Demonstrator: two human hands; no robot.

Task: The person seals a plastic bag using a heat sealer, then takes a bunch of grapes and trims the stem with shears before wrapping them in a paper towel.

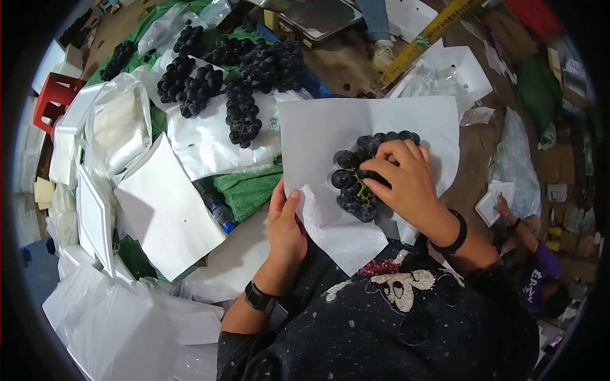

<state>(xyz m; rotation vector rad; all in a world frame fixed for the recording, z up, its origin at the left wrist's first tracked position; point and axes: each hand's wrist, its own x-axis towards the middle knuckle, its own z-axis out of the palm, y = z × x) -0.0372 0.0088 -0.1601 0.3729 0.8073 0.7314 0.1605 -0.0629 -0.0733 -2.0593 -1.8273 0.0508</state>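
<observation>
A bunch of dark grapes (347, 179) with a green stem lies on a white textured paper sheet (324, 146) spread over my lap. My left hand (286, 228) pinches the sheet's left edge between thumb and fingers. Over the bunch, my right hand (406, 181) has its thumb and fingertips drawn together among the grapes, hiding part of them. The sheet's near corner folds down towards my dark shirt.
More grape bunches (244, 114) rest on clear plastic bags (216, 149) ahead on the left. A stack of white paper (171, 209) lies at my left, near a bottle with a blue cap (229, 227). A yellow pole (426, 41) slants across the top. Another person's hand (502, 206) touches a white tray at right.
</observation>
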